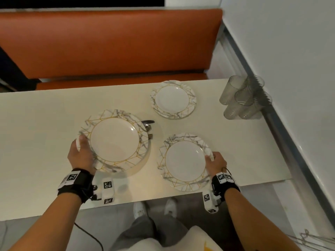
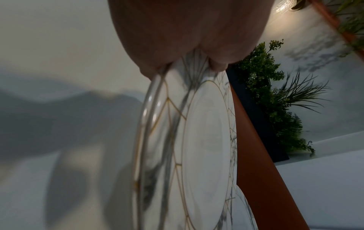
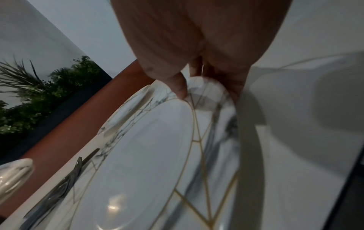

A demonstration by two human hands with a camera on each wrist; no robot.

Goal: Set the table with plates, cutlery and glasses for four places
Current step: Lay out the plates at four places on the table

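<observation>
Three marble-and-gold plates show on the cream table (image 1: 45,133). My left hand (image 1: 80,144) grips the left rim of the biggest-looking plate (image 1: 116,142), thumb on top; a second rim shows just under it. In the left wrist view the left hand (image 2: 189,62) pinches that plate (image 2: 206,132). My right hand (image 1: 213,157) pinches the right rim of the near right plate (image 1: 184,162) by the table's front edge; the right wrist view shows the right hand (image 3: 197,87) on this plate (image 3: 147,155). A third plate (image 1: 174,99) lies at the far side. Cutlery (image 1: 148,128) is half hidden behind the left plate.
Several clear tumblers (image 1: 243,98) stand grouped at the table's far right, against a metal rail and white wall (image 1: 290,51). An orange bench (image 1: 108,48) runs along the far side. My legs and shoes are below the front edge.
</observation>
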